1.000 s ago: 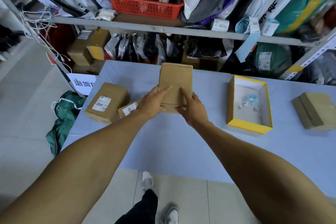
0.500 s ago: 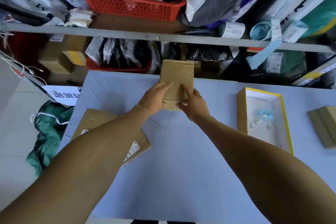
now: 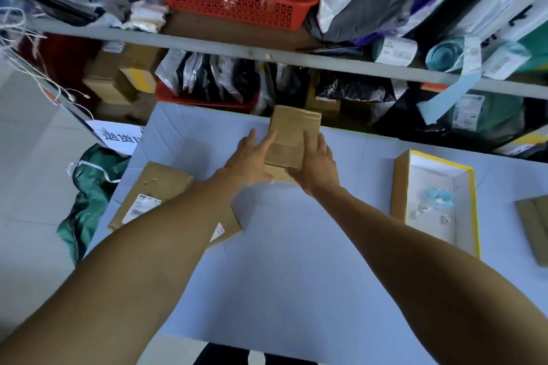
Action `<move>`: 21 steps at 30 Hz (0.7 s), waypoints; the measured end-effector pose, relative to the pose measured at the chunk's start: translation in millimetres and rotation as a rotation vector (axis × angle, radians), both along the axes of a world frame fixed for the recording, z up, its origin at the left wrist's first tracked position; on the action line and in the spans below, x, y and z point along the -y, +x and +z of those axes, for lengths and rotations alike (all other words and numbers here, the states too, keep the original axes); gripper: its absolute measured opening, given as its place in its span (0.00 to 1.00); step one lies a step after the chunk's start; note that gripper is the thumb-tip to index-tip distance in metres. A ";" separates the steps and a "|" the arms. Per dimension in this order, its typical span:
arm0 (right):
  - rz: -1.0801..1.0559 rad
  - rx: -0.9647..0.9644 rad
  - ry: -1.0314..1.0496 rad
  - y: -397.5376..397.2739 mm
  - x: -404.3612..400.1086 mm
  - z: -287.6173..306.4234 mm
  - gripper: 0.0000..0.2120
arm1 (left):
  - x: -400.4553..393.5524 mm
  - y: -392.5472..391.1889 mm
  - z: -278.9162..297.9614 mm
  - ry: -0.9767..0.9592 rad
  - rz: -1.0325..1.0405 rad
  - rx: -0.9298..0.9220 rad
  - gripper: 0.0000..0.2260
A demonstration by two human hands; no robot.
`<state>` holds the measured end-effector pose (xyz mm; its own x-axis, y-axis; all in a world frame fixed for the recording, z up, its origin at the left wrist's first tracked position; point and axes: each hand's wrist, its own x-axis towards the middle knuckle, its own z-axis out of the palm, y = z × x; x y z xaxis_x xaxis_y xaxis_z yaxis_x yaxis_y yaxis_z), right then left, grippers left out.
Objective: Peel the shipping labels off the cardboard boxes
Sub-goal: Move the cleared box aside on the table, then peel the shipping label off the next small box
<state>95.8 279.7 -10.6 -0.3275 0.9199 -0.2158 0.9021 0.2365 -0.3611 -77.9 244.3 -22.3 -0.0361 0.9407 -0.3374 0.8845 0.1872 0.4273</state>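
Observation:
A plain brown cardboard box (image 3: 292,133) stands at the far edge of the pale blue table (image 3: 296,261), with no label on the faces I see. My left hand (image 3: 252,160) presses its left side, fingers stretched out, and my right hand (image 3: 317,169) holds its right side. At the table's left lies a second cardboard box (image 3: 160,187) with a white shipping label (image 3: 139,207). A smaller labelled box (image 3: 225,231) is partly hidden under my left forearm.
An open box with a yellow rim (image 3: 474,201) holding small bits sits at the right, and another brown box (image 3: 533,225) at the right edge. Behind the table, a grey shelf rail (image 3: 237,50) carries a red basket (image 3: 231,6) and parcels. A green bag (image 3: 89,187) lies on the floor.
Both hands have pushed the plain box away from me to the table's far edge. My view has moved forward, so the labelled boxes now lie under my left forearm.

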 end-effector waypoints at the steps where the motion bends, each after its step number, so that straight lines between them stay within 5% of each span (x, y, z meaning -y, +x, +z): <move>1: 0.023 -0.030 0.019 -4.2 7.4 5.3 0.44 | 11.5 -4.1 8.2 0.024 0.016 0.004 0.51; 13: 0.085 -0.025 -0.171 -66.0 136.7 -18.4 0.32 | 150.7 -56.2 -18.4 -0.185 -0.001 -0.151 0.42; 17: -0.056 -0.016 -0.186 -66.1 176.5 -27.2 0.23 | 173.2 -55.7 -32.1 -0.147 0.074 -0.058 0.35; 21: -0.026 0.010 -0.264 -51.4 216.0 -31.2 0.26 | 197.6 -45.4 -35.4 -0.119 0.090 0.153 0.39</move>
<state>44.3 63.7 -41.9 -0.3014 0.8391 -0.4529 0.9104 0.1121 -0.3982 -123.3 46.7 -57.7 -0.0580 0.8890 -0.4543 0.7881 0.3201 0.5257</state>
